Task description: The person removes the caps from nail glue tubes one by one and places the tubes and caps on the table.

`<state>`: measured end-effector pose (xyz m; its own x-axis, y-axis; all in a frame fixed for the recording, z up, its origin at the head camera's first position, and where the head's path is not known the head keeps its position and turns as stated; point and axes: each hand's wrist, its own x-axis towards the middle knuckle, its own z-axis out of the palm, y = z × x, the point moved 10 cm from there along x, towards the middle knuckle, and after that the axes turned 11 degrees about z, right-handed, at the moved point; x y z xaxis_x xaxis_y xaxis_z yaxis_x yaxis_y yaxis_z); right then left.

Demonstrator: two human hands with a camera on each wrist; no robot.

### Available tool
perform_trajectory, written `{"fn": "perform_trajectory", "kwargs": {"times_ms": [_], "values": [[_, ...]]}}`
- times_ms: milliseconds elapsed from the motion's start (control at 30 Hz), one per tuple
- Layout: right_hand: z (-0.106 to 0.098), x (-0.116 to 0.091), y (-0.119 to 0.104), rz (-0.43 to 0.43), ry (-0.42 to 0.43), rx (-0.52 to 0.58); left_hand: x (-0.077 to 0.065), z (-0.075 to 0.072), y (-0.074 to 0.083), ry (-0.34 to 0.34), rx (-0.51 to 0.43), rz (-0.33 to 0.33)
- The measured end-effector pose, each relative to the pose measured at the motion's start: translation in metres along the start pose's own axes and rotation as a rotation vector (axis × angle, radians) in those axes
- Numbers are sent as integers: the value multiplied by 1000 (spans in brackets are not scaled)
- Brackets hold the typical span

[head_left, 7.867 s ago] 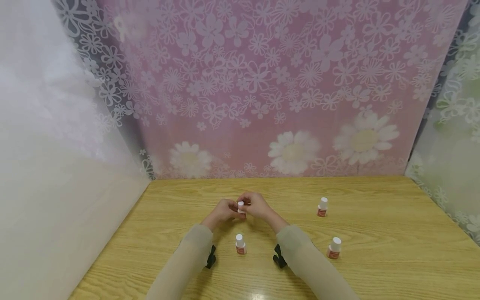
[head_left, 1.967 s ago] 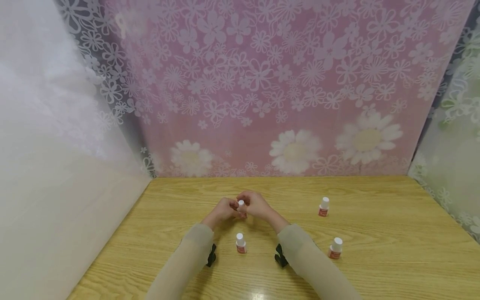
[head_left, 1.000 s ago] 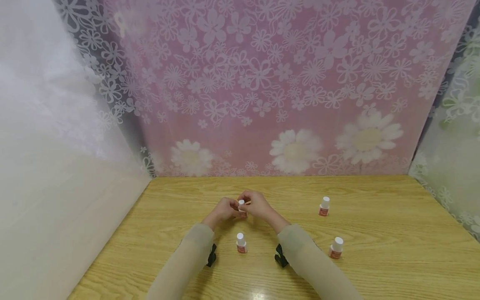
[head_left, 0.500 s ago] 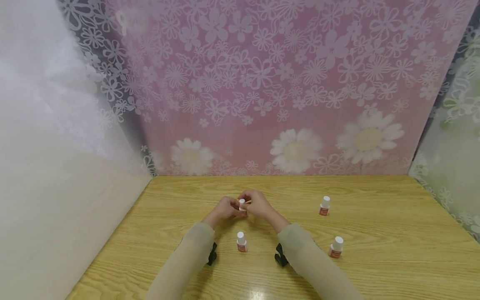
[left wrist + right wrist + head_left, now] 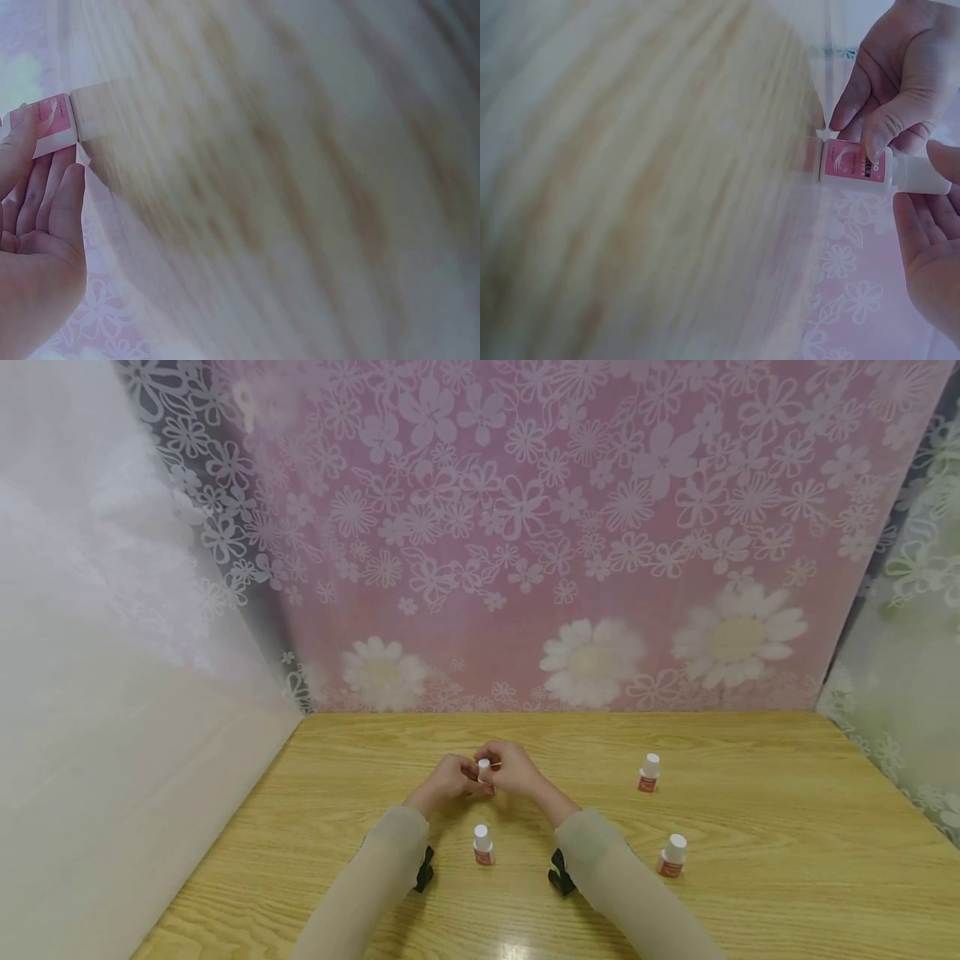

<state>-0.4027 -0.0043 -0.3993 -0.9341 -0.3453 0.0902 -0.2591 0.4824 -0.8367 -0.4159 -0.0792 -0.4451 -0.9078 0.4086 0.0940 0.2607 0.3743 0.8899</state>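
A small white bottle [image 5: 483,766] with a red label and white cap stands upright on the wooden table, between both hands. My left hand [image 5: 452,777] grips its body; in the right wrist view the left thumb lies across the label of the bottle [image 5: 844,160]. Thumb and fingers of my right hand [image 5: 513,769] pinch the cap [image 5: 915,175] from the other side. The left wrist view shows part of the label on the bottle [image 5: 56,118], with its cap end out of frame. Fingers cover much of the bottle in the head view.
A matching capped bottle [image 5: 483,847] stands nearer, between the forearms. Two more stand on the right: a farther bottle [image 5: 648,773] and a nearer bottle [image 5: 672,857]. A pink flowered curtain [image 5: 480,568] borders the back of the table [image 5: 375,739]; pale sheets flank both sides.
Both hands stay at the same spot around the same bottle. The right fingers shift slightly about the cap. The other bottles keep their places.
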Motion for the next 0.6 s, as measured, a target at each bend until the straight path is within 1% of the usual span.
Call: {"fn": "perform_trajectory", "kwargs": {"times_ms": [67,100,200,300,400,433,600], "values": [[0,0,0,-1,3,-2,-5,-1,10,3,6,3],[1,1,1,3,4,-2,-5,0,11,3,4,12],[0,2,2,17,20,-6,-3,0,9,-3,4,18],[-2,1,4,59,37,-11,2,1,-2,-5,15,22],[-5,0,3,90,58,-23,4,0,-3,-5,52,23],[-6,0,3,100,65,-27,5,0,-6,-2,67,22],[-8,-1,3,93,84,-39,5,0,-7,-7,75,27]]}}
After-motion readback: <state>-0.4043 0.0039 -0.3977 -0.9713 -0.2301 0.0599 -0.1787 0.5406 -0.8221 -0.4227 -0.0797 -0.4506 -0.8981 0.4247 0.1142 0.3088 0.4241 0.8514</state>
